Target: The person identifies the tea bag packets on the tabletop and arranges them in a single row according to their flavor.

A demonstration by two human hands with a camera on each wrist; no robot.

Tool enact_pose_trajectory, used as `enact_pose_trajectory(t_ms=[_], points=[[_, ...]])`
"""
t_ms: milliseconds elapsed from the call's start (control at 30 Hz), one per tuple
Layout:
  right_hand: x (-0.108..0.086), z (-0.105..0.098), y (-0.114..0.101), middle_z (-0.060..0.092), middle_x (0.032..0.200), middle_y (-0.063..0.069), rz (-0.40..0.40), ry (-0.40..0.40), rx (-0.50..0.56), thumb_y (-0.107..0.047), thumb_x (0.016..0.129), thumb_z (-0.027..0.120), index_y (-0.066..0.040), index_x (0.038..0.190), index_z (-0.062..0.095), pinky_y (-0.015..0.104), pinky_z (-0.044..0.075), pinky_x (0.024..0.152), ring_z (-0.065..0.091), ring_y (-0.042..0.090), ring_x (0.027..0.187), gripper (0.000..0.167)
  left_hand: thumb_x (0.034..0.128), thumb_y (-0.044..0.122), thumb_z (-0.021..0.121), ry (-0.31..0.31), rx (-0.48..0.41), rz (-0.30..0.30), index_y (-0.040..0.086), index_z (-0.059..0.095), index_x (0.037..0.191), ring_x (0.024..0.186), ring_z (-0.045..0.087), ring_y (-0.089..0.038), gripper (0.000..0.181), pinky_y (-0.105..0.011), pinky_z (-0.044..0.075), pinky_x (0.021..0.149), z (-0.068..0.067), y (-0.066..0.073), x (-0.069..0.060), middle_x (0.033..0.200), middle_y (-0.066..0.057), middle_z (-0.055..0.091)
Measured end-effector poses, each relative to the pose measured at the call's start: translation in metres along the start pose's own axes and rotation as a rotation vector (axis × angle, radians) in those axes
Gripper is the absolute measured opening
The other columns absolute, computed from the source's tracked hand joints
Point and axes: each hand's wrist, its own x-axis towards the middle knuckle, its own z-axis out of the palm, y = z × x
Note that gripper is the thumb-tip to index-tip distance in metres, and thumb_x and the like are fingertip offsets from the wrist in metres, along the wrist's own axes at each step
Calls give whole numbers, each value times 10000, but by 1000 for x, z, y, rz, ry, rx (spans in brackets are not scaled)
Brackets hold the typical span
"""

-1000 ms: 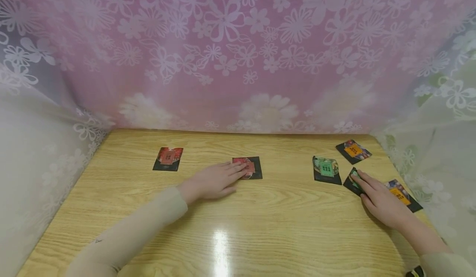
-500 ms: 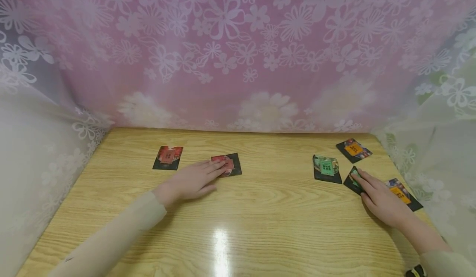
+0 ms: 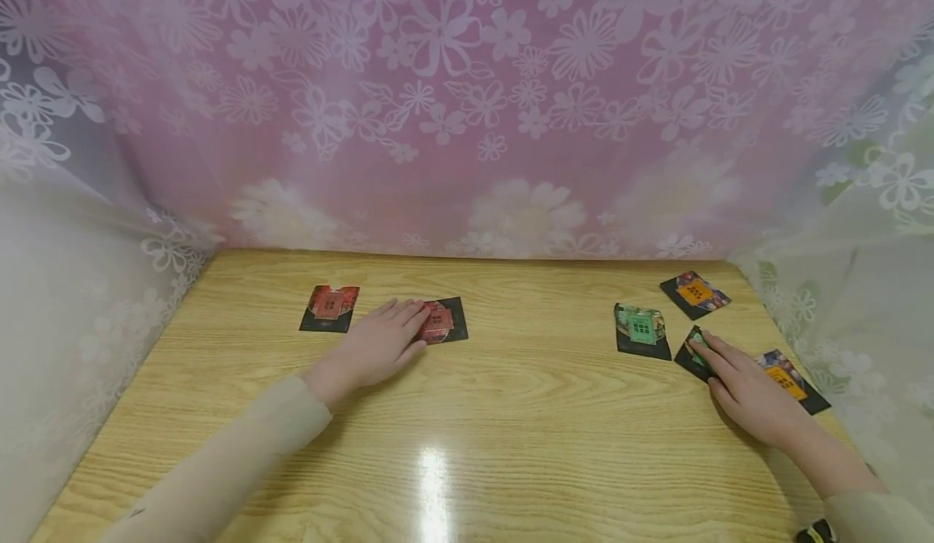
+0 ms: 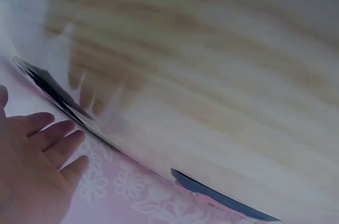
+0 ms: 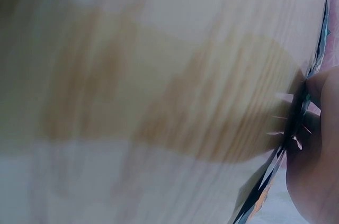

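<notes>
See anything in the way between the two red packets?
Yes: the left hand covers part of the gap between the right red packet and the left red packet. No other object shows there.

We cannot read any word, brand or number for certain. In the head view we see small dark characters on the left red label [image 3: 330,305], the right red label [image 3: 438,321], the whole green label [image 3: 642,329], the upper orange label [image 3: 694,291] and the lower orange label [image 3: 786,382], each on its own packet. Another green label [image 3: 696,340] is partly covered. We find the sleeve mark [image 3: 136,513] illegible too.
</notes>
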Motion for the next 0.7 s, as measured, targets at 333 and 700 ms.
enact_pose_trajectory(t_ms=[333, 700], points=[[1, 1, 0, 330, 1667, 327, 0, 4, -1, -63, 1086, 560, -26, 1635, 374, 760, 413, 1043, 414, 603, 1409, 581, 1154, 480, 359, -32, 11, -47, 48, 370, 1653, 1608, 348, -321, 660, -488, 235, 1362, 4, 9, 27, 1706, -146, 392], [-1, 3, 1, 333, 1662, 329, -3, 13, -2, -55, 1080, 563, -26, 1636, 370, 758, 414, 1030, 424, 607, 1392, 589, 1120, 524, 460, 14, 65, -89, 22, 460, 1599, 1566, 417, -353, 694, -479, 312, 1333, 9, 22, 56, 1657, -198, 456]])
